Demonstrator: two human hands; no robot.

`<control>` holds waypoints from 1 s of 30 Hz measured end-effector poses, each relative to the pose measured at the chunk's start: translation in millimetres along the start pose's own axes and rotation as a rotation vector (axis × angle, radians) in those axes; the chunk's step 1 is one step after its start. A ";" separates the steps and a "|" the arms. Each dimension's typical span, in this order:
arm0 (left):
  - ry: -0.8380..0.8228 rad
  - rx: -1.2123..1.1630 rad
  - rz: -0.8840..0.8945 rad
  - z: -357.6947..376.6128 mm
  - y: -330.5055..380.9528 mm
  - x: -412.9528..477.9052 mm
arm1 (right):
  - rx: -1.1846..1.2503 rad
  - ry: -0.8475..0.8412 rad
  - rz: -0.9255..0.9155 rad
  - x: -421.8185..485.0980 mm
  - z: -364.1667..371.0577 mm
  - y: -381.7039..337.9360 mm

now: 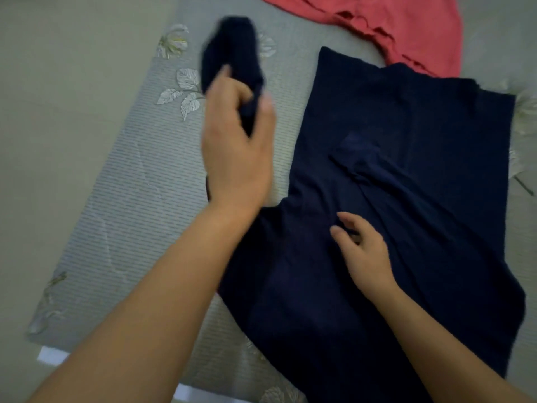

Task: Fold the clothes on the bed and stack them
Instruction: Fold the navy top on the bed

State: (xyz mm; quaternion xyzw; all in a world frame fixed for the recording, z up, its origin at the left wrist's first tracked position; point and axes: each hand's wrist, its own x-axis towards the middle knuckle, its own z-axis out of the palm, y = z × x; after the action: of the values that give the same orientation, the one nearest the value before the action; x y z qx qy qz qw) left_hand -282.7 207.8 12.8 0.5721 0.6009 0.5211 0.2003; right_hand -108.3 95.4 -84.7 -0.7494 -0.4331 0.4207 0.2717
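Two hands busy: left hand (235,146) clutching raised end of navy garment (406,126); right hand (366,251) relaxed, fingertips touching same garment.

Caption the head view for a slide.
Left hand holds up one end of a navy garment on the bed; right hand rests on it, coral garment beyond.

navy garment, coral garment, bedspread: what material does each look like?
Navy garment: thin soft knit, likely cotton jersey, matte. It creases softly and its sleeve bunches in the left hand.
Coral garment: similar light matte cloth, rippled along its hem; the fibre is unclear.
Bedspread: woven or quilted textile, grey with fine stripes and slightly shiny leaf motifs, perhaps embroidered.
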 end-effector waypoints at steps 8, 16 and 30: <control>-1.108 0.560 0.194 35.9 -16.3 -139.2 | 1.121 0.177 0.594 19.7 -70.8 24.7; -1.035 0.846 0.173 -0.6 -89.4 -168.7 | -0.092 0.376 0.082 31.1 -50.7 27.7; -1.035 0.584 0.484 19.8 -34.7 -202.0 | 0.985 0.600 0.387 59.6 -152.6 50.6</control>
State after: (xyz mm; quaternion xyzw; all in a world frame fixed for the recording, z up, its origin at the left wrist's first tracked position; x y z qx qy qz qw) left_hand -229.1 41.5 -96.1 0.9000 0.3976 0.0230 0.1774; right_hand 61.3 117.1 -71.3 -0.6867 0.0519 0.3837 0.6152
